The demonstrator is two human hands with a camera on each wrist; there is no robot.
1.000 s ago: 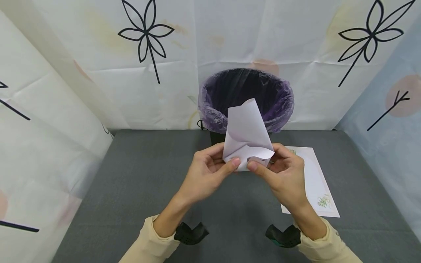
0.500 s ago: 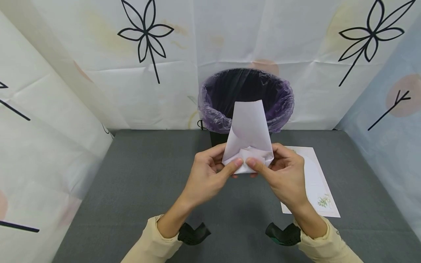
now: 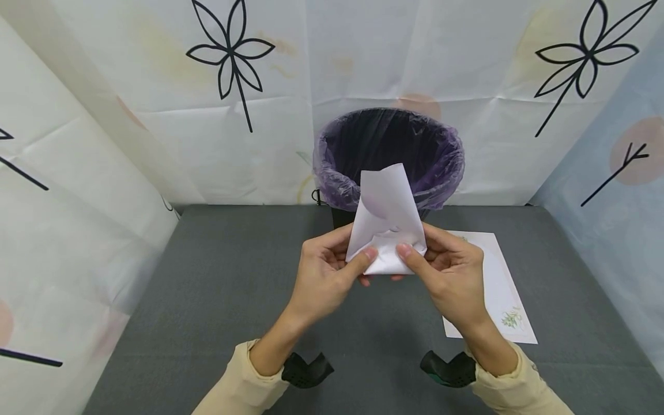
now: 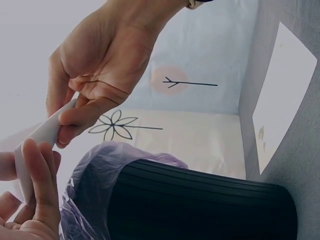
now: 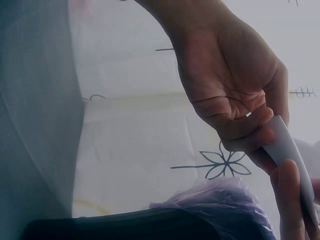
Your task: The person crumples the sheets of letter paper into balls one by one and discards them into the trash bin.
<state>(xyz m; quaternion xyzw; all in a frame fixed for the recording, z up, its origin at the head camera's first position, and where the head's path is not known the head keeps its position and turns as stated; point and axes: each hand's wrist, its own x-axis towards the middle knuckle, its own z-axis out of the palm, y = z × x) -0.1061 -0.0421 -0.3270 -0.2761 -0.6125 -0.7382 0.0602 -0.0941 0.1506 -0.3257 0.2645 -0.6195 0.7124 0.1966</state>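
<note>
Between both hands a folded white paper [image 3: 391, 202], narrow at the top and creased across its lower part, is held upright. The left hand [image 3: 323, 276] pinches its lower left side, thumb on the near face and fingers behind. On the lower right side the right hand [image 3: 453, 274] pinches it the same way. The two thumbs lie a little apart on the bottom fold. In the left wrist view the folded paper [image 4: 47, 132] shows edge-on between the fingers. What lies inside the folds is hidden.
Behind the paper stands a black bin [image 4: 200, 205] with a purple plastic liner [image 3: 337, 184]. A white sheet with a printed green plant [image 3: 498, 288] lies on the grey table [image 3: 233, 288] at the right, partly behind the right hand. Patterned cloth [image 3: 155, 86] hangs around the table.
The flap at the paper's bottom, raised and gaping a second ago, now lies flatter under the thumbs. The paper has tilted slightly and shifted a little left; the thumbs have spread apart.
</note>
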